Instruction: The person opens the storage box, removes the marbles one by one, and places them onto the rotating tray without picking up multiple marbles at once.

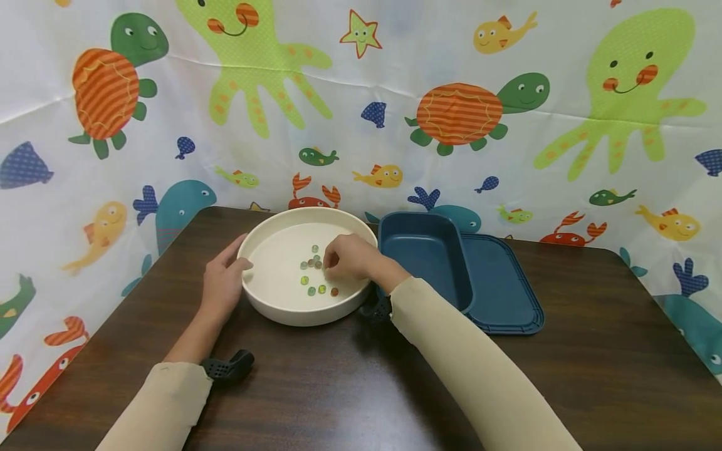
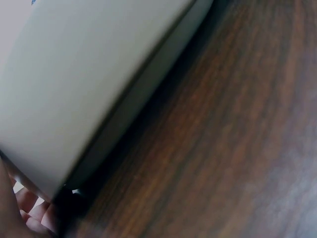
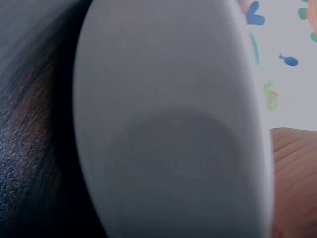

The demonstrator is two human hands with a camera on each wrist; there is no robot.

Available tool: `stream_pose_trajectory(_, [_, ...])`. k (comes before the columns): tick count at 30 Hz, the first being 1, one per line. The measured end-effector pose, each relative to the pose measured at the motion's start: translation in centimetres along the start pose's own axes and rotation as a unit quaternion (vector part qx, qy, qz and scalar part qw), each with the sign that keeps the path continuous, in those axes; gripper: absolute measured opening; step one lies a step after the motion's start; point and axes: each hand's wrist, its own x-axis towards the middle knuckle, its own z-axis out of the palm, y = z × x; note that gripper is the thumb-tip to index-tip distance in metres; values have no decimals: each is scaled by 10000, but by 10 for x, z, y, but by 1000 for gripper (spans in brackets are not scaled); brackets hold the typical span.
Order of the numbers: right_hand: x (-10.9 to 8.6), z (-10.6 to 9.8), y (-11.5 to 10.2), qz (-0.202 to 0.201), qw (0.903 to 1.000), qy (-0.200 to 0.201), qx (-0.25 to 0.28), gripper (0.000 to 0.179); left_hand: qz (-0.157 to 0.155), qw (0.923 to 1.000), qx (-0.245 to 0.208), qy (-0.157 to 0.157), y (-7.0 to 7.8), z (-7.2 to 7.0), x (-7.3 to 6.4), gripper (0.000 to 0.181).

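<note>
A round cream bowl with a low wall stands on the table, and several small glass marbles, green, clear and brownish, lie on its floor. My left hand grips the bowl's left rim, thumb over the edge and fingers along the outside. In the left wrist view those fingers show beside the bowl's wall. My right hand reaches over the right rim into the bowl, its fingers bent downward right at the marbles. I cannot tell whether a marble is between its fingertips, as the hand hides them.
Right of the bowl stands a deep blue rectangular container. A flat blue lid lies beside it, partly under or behind its edge. The dark wooden table ends at a white curtain printed with sea animals.
</note>
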Motion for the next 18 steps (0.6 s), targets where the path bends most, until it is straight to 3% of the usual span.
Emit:
stream_pose_trajectory(9, [-9,-6,-1,-85,9999,26,-54,18,-21,10000,82,-28,-3,2,3,64])
stream_pose_trajectory(13, [-37,-22,0,-354,9983,377,257,24,2,10000,9,26,-4,2,4,65])
stream_pose_trajectory(18, [-88,-38,12,-359,9928,969,598,23,30,10000,44,50,-3,1,6,65])
